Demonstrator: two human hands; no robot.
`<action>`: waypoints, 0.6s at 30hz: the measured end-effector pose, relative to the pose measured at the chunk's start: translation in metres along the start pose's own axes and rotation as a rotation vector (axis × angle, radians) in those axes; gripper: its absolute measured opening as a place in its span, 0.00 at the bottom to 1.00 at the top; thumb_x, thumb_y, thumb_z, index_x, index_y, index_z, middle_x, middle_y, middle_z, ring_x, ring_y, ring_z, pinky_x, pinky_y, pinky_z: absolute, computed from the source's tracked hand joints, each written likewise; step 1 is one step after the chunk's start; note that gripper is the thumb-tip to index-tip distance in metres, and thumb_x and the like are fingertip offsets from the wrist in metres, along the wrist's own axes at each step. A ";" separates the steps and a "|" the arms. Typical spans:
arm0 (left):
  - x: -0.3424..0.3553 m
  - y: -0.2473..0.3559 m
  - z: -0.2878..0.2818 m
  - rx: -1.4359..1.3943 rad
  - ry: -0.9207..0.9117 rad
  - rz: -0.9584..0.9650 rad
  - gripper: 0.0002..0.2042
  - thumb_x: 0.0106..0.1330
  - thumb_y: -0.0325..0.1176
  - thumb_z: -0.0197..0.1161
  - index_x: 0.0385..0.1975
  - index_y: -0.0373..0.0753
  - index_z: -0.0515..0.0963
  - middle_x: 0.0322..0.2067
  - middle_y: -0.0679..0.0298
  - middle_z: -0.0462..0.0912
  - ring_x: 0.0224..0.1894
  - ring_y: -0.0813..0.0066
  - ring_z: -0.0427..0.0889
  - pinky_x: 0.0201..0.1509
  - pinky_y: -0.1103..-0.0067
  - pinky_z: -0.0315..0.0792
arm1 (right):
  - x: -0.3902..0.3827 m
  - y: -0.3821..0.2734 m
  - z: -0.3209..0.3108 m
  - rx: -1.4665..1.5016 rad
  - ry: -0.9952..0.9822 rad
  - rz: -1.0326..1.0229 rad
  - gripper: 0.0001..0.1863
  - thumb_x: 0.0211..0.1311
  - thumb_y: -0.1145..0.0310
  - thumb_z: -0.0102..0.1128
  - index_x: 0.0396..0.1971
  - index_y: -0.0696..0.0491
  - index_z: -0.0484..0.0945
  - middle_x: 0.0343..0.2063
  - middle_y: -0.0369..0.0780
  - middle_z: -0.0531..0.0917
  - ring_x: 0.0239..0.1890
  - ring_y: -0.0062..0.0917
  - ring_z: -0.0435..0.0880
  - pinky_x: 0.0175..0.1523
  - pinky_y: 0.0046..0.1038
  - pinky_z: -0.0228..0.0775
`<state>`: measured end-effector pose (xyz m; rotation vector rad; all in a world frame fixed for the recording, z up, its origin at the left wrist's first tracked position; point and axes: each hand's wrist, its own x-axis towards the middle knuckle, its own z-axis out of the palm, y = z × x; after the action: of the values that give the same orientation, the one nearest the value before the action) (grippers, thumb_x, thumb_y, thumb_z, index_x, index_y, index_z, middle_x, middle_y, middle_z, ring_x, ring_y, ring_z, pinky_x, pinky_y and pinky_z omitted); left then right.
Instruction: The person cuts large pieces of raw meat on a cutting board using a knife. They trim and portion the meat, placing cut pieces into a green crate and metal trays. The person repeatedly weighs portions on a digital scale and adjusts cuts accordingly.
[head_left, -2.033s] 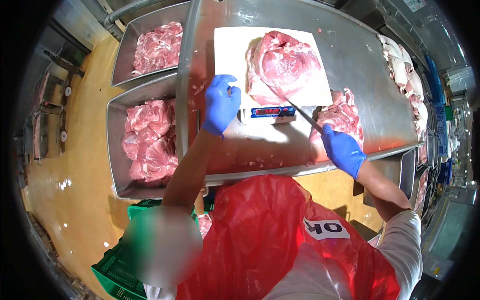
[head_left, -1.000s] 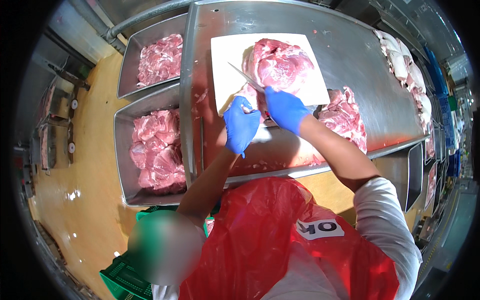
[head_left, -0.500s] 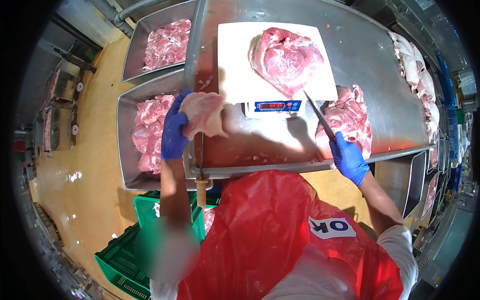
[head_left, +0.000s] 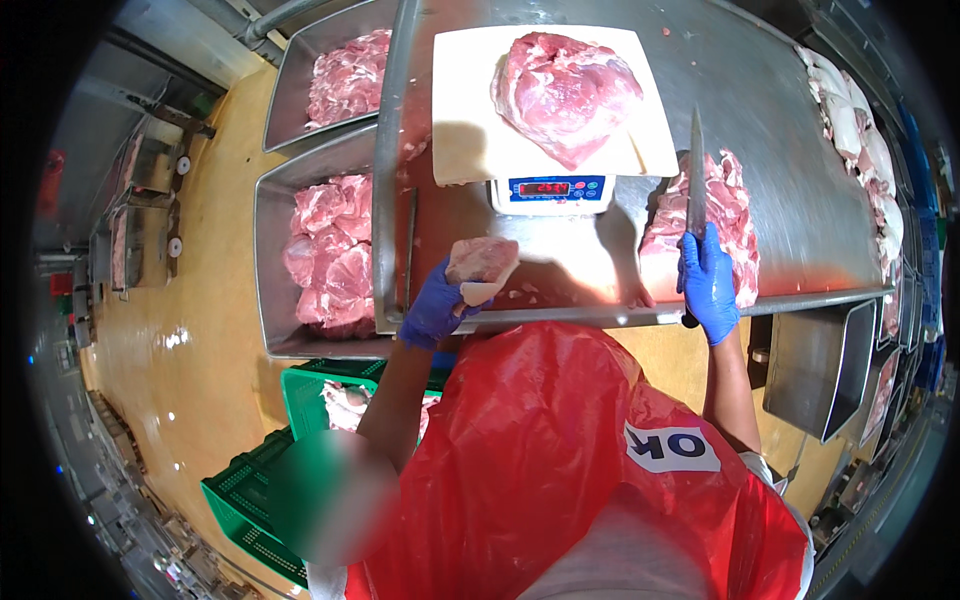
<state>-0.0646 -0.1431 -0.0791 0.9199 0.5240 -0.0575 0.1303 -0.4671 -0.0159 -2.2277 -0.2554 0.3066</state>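
Note:
In its blue glove my left hand (head_left: 432, 310) is closed on a small pale pink piece of meat (head_left: 482, 262) at the table's front edge. My right hand (head_left: 711, 285), gloved too, grips a knife (head_left: 696, 165) whose blade points away from me. Beneath that blade, several cuts of raw meat (head_left: 735, 215) lie in a heap on the steel table. A large rounded piece of meat (head_left: 570, 95) rests on a white board (head_left: 462, 110), which sits on a scale (head_left: 553, 205) with a lit red display. The thin rod of a sharpening steel (head_left: 411, 240) shows beyond my left hand.
Left of the steel table (head_left: 600, 250) stand two metal bins of meat, a near one (head_left: 272, 260) and a far one (head_left: 285, 95). Green crates (head_left: 300, 395) are below my left arm. More meat pieces (head_left: 840, 110) line the right edge, above a metal bin (head_left: 815, 365).
My left hand has moved right and nearer my body with the meat piece. My right hand has turned the knife from slanting over the board's edge to pointing straight away from me.

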 end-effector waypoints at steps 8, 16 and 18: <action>0.002 0.017 0.002 0.190 -0.247 0.091 0.19 0.64 0.31 0.57 0.55 0.38 0.72 0.45 0.66 0.82 0.33 0.86 0.79 0.24 0.89 0.67 | -0.009 0.023 0.011 0.083 -0.020 0.040 0.09 0.73 0.66 0.49 0.37 0.56 0.69 0.13 0.32 0.69 0.13 0.13 0.65 0.17 0.24 0.58; 0.020 0.045 -0.031 0.443 -0.456 0.179 0.25 0.59 0.31 0.61 0.58 0.36 0.71 0.49 0.64 0.79 0.48 0.79 0.78 0.48 0.83 0.73 | -0.010 0.019 0.020 0.163 -0.071 0.093 0.09 0.74 0.65 0.50 0.36 0.55 0.71 0.14 0.29 0.68 0.13 0.11 0.63 0.17 0.20 0.55; 0.023 0.078 -0.037 0.354 -0.397 0.245 0.27 0.58 0.34 0.62 0.59 0.36 0.70 0.48 0.65 0.79 0.46 0.80 0.78 0.44 0.85 0.73 | -0.006 0.016 0.020 0.116 -0.062 0.074 0.10 0.74 0.64 0.49 0.35 0.55 0.71 0.14 0.29 0.68 0.14 0.11 0.63 0.17 0.21 0.56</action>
<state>-0.0388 -0.0627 -0.0493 1.2765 0.0273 -0.1098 0.1201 -0.4640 -0.0399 -2.1188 -0.1841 0.4209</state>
